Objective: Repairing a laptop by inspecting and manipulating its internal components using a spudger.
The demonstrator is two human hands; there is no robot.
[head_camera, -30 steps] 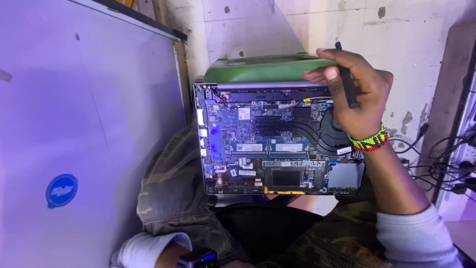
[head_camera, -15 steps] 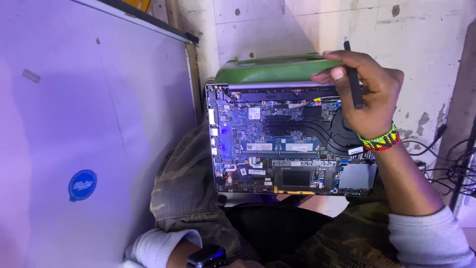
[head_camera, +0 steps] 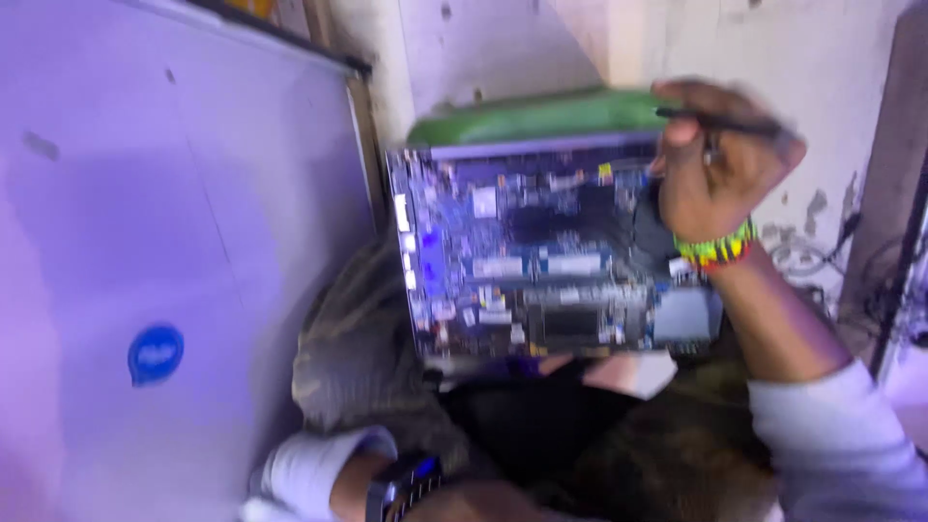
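Observation:
An opened laptop [head_camera: 541,261] with its bottom cover off leans on my lap, its blue circuit board and dark fan facing me. A green cover [head_camera: 541,114] lies along its far edge. My right hand [head_camera: 720,169], with a beaded wristband, is at the laptop's top right corner and grips a thin dark tool [head_camera: 725,124] that lies roughly level. My left wrist wears a dark watch [head_camera: 401,483] at the bottom; the left hand itself reaches under the laptop's near edge and is mostly hidden. The frame is blurred.
A large pale panel with a round blue sticker [head_camera: 155,353] fills the left side. A worn concrete wall [head_camera: 541,39] stands behind the laptop. Tangled cables [head_camera: 889,290] hang at the right.
My right hand has turned the dark tool from upright to nearly level at the laptop's top right corner. The view has shifted and blurred.

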